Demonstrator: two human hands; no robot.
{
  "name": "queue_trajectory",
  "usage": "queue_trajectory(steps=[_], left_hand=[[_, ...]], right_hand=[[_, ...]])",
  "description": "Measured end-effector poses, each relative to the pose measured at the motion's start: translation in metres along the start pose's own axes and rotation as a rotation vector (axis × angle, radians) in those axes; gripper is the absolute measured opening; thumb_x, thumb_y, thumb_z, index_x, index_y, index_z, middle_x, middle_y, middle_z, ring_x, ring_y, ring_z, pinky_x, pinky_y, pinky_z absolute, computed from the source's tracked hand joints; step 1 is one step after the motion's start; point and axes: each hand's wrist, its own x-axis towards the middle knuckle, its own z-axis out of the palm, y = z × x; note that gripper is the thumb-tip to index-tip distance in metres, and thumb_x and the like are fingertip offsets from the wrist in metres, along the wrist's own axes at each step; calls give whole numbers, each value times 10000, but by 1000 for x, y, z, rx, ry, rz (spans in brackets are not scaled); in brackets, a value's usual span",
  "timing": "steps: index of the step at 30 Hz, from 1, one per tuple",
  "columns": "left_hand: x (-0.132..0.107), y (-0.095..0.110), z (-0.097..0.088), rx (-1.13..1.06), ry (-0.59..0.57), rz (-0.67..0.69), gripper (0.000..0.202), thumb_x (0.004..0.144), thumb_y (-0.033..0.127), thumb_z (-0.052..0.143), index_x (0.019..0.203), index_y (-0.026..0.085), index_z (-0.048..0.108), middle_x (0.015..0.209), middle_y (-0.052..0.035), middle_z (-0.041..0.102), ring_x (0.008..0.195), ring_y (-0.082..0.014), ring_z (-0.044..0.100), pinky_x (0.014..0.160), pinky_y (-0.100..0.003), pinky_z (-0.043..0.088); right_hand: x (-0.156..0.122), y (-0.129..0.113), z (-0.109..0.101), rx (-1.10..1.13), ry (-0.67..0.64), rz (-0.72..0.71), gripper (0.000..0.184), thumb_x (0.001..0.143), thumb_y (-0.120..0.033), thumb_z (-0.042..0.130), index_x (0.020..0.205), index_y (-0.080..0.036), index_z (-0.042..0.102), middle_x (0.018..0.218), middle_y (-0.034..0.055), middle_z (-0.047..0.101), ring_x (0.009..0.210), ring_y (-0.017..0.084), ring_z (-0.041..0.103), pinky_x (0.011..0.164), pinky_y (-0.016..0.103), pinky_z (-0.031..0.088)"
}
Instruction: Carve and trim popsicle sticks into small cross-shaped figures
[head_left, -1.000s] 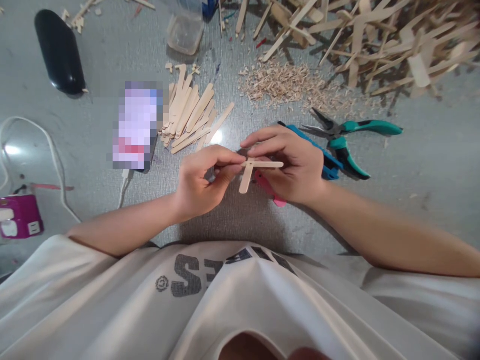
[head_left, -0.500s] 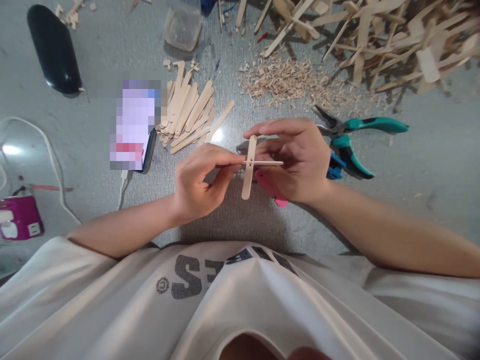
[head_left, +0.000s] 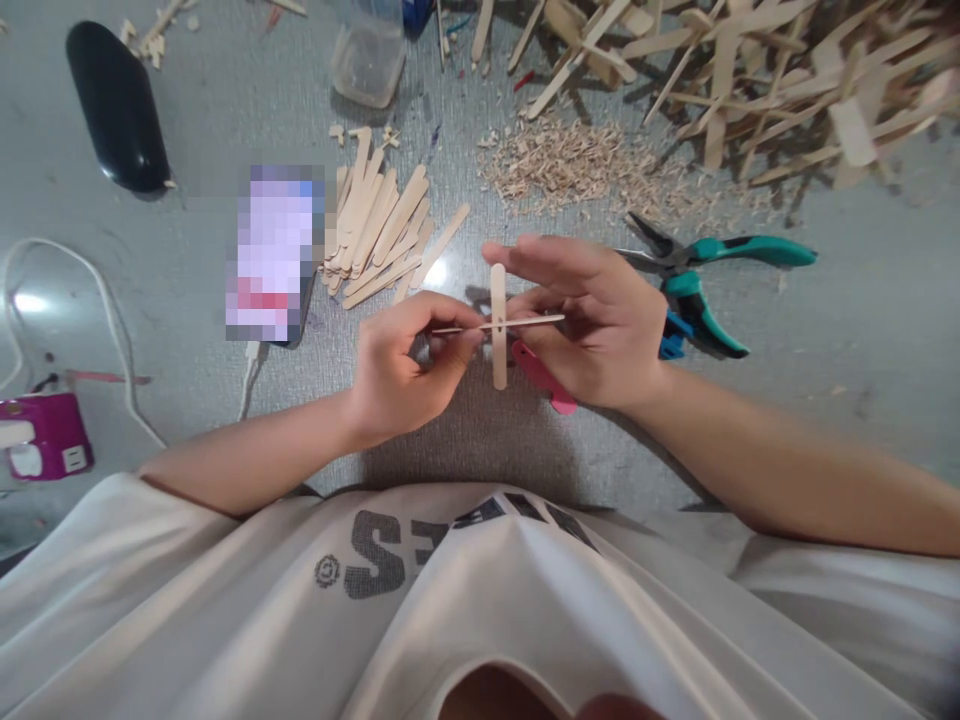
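Observation:
Two wooden craft sticks form a cross (head_left: 499,325) above the grey floor, one upright and one lying edge-on across it. My left hand (head_left: 401,370) pinches the left end of the horizontal stick. My right hand (head_left: 592,320) grips the cross from the right, index finger stretched over the upright stick's top. A pink tool (head_left: 544,380) lies just under my right hand; I cannot tell whether the hand touches it.
A bundle of craft sticks (head_left: 379,235) lies beside a phone (head_left: 274,255). Teal pliers (head_left: 697,275) rest to the right. Wood shavings (head_left: 585,165) and a heap of glued sticks (head_left: 750,70) fill the back. A black object (head_left: 116,105), clear tub (head_left: 367,60), white cable (head_left: 90,300) and magenta box (head_left: 41,435) are at left.
The upright stick has slid up across the horizontal one and turned from tilted to vertical, so the pair now forms a cross. Both hands stayed in place.

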Motion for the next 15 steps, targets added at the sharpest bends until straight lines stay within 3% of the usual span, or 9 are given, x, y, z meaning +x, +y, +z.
queue_trajectory(steps=[2,4,8,9,11,13,15], left_hand=[[1,1,0,-119,-63,-89,58,984,194,830,952,182,784,806,-6,784,664,-91,711,601,-195,534],[4,-1,-1,-260,-92,-221,183,948,285,912,903,178,769,812,-13,797,671,-101,734,594,-196,548],[10,-8,0,-519,86,-443,416,846,452,1028,819,185,710,795,11,790,614,-74,709,568,-184,562],[11,-10,0,-564,126,-463,437,827,452,1043,808,187,696,792,19,784,605,-64,696,565,-177,561],[12,-11,1,-619,165,-477,458,789,422,1072,795,188,679,802,24,781,631,-61,704,573,-167,562],[11,-10,2,-633,177,-465,472,753,396,1096,794,191,673,799,29,768,667,-65,721,591,-164,567],[11,-8,3,-622,185,-460,497,732,406,1108,795,195,662,768,46,734,638,-60,703,580,-167,564]], right_hand=[[1,-2,-1,-10,-36,-22,592,1096,-272,694,1650,-437,569,1574,33,750,1154,233,851,746,339,730],[3,-6,-2,-56,-2,-16,568,1079,-292,730,1616,-410,588,1488,44,790,1223,251,833,734,332,719],[8,-20,-6,-391,224,150,280,1105,-479,689,1319,-299,683,1089,59,804,905,216,796,662,350,646],[10,-26,-8,-513,205,209,256,1124,-505,633,1246,-287,691,1025,60,790,846,216,765,669,371,629],[16,-41,-15,-734,44,314,253,1117,-483,588,1127,-263,713,950,71,780,789,233,729,703,409,592],[24,-58,-26,-960,-147,376,252,1053,-465,641,1086,-234,737,967,103,793,817,272,734,728,428,545],[33,-72,-38,-1173,-235,467,268,996,-472,684,1081,-226,747,965,126,797,885,334,751,719,428,486]])
